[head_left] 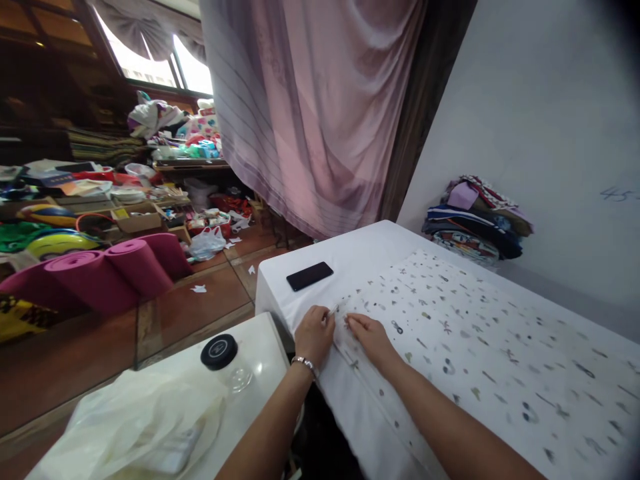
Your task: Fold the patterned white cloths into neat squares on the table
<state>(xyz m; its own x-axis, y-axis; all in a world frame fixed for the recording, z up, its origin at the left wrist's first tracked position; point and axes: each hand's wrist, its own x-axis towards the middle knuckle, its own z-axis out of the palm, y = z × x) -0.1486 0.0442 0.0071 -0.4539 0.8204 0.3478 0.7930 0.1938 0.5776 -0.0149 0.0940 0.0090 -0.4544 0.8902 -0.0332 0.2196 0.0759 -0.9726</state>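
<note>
A white fabric (440, 320) printed with small dark shapes is spread over the white-covered table. At its near left edge my left hand (315, 330) is closed, the fingers pinching the folded border of the cloth. Just to the right, my right hand (367, 333) pinches the same border between thumb and fingers. The folded strip of fabric (370, 380) runs from my hands toward me along the table edge. A bracelet (305, 364) circles my left wrist. Beyond my hands lies a black phone (310, 275), flat on the tabletop.
To the left, a white side table (260, 340) holds a clear jar with a black lid (219, 351) and a plastic bag (150, 413). Folded clothes (475, 220) are stacked by the wall. Pink rolled mats (120, 273) and clutter stand on the tiled floor. A pink curtain (325, 100) hangs behind.
</note>
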